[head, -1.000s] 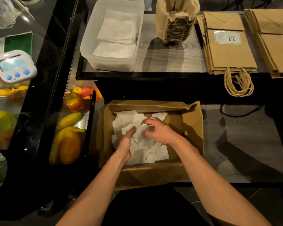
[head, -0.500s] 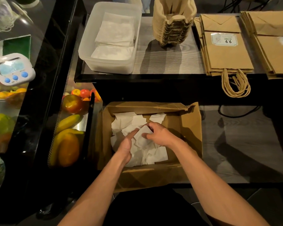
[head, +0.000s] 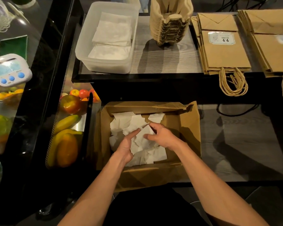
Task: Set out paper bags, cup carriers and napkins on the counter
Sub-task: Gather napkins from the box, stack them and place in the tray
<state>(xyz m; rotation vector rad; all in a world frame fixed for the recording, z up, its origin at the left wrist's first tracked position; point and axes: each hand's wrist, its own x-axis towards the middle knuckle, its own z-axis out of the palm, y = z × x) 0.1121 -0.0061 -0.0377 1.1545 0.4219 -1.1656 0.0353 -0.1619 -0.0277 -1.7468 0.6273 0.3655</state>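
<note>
Both my hands are down in an open cardboard box (head: 189, 128) full of loose white napkins (head: 126, 123). My left hand (head: 127, 146) lies with straight fingers against the left side of a napkin bunch. My right hand (head: 162, 136) curls its fingers and thumb around the same bunch from the right. On the counter above stand a clear plastic tub (head: 88, 46) with folded napkins (head: 112, 34), a stack of cup carriers (head: 170, 22) and two piles of brown paper bags (head: 224, 53) (head: 271, 46) with twine handles.
A display case with bananas (head: 64, 132), tomatoes and other fruit runs along the left. A white digital timer (head: 9, 70) sits on its black top. A black cable (head: 235, 111) lies on the lower grey shelf, right of the box.
The view has drifted slightly. My left fingers have straightened against the napkins, and my right hand has shifted a little lower, gathering a napkin between the two hands.
</note>
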